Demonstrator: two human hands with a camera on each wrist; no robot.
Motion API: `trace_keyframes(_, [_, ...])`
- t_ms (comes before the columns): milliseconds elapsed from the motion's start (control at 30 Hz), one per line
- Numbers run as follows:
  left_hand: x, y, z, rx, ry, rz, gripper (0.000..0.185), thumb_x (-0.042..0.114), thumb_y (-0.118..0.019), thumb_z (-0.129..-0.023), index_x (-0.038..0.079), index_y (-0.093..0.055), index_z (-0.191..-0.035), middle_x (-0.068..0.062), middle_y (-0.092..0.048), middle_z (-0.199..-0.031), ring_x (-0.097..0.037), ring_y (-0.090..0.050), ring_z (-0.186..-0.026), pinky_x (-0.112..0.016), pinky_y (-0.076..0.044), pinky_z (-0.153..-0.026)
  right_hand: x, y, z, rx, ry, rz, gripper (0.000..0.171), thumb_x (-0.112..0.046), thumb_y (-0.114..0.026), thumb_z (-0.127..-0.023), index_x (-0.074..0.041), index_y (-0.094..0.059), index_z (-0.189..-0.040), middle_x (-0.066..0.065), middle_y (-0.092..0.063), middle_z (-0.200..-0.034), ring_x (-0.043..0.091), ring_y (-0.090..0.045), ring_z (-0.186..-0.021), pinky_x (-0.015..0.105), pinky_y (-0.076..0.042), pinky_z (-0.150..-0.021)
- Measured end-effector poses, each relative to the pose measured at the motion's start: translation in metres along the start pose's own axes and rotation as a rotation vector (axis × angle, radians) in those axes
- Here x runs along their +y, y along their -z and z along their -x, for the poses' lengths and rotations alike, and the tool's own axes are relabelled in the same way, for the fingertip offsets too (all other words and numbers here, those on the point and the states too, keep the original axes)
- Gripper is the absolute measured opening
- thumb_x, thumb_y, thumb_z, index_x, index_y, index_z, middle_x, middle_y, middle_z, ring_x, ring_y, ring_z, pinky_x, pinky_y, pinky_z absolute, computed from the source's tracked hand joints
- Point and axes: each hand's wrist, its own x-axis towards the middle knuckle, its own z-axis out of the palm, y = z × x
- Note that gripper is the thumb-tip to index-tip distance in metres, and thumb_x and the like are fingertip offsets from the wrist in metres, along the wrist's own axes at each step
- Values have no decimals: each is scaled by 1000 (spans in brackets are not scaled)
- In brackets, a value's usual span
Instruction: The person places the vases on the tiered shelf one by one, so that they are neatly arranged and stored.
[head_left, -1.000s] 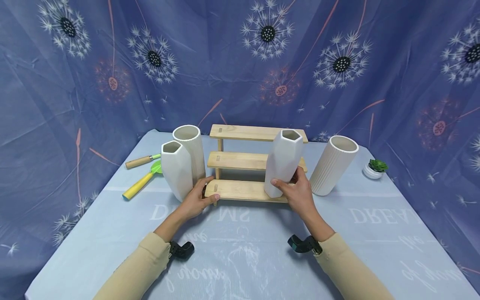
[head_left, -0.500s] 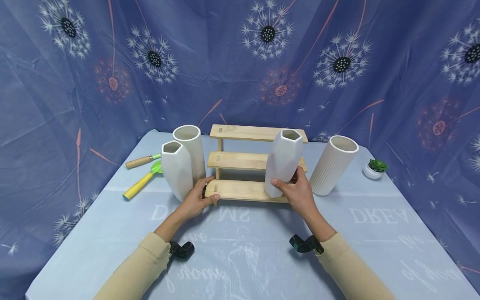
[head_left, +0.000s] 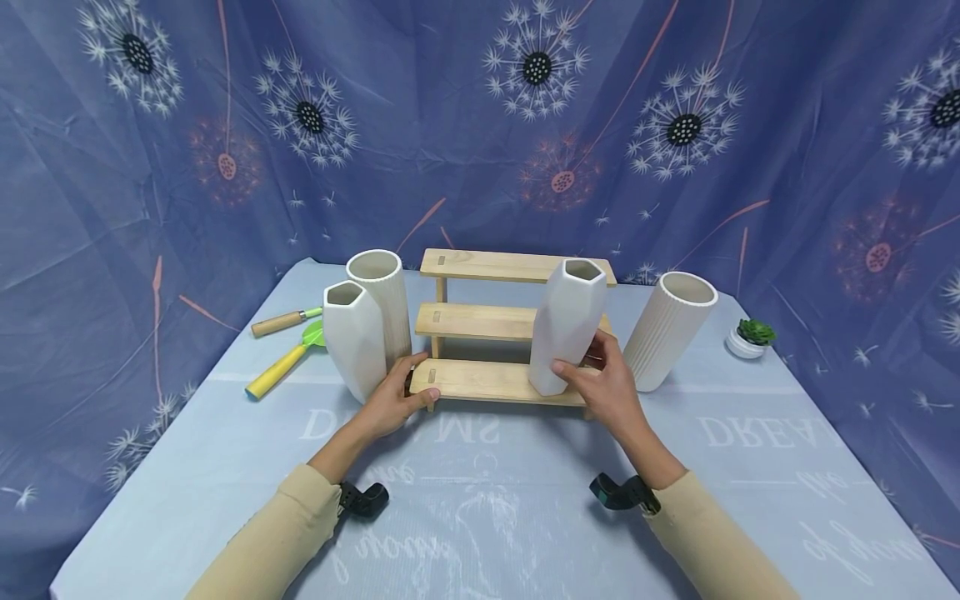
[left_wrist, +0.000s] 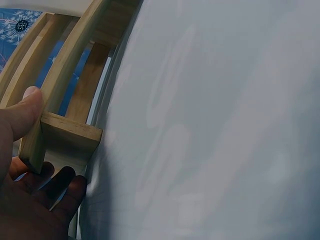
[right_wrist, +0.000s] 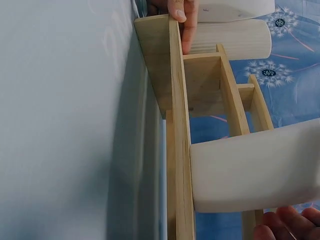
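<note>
A white faceted ceramic vase (head_left: 566, 325) is seen standing upright on the lowest step of a three-tiered pale wooden shelf (head_left: 495, 321), toward its right end, near the middle of the tabletop (head_left: 480, 483) covered with a light blue printed cloth. The vase is held low down by the right hand (head_left: 603, 383), whose fingers (head_left: 592, 360) are curled round its near and right sides. The left end of the shelf's lowest step is gripped by the left hand (head_left: 393, 400), with the thumb laid on top of the board and the fingers tucked underneath. Just left of the shelf, a second white faceted vase (head_left: 352, 340) and a white ribbed cylindrical vase (head_left: 380, 302) are stood close together. Another white ribbed cylindrical vase (head_left: 667, 329) is placed right of the shelf, leaning slightly. Farther right a small green succulent in a white pot (head_left: 750, 337) is seen, and at the far left a wooden-handled tool (head_left: 283, 322) and a green and yellow plastic trowel (head_left: 283, 363) are laid.
</note>
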Motion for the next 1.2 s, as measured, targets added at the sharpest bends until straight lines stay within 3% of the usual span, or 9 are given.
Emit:
trace_keyframes(367, [1,0,0,-1,15,5,71,23,-68,-87,7,-32,-145,-19,-35,-145,-36,-38,-129,-50,-28,-110,11,12,3,-12,69,-30,85,-38,-77,-77,-11,-32,-144,12,-47,-138,29,-47,-124,47,-36,-107])
trace_keyframes(1200, [0,0,0,1,3,-19,70,25,-68,-86,10,-33,-145,-19,-36,-145,-37,-37,-133,-52,-28,-111,50,35,2,-23,130,94,69,-26,-73,-83,-1,-39,-138,19,-49,-137,35,-45,-127,50,-35,-107])
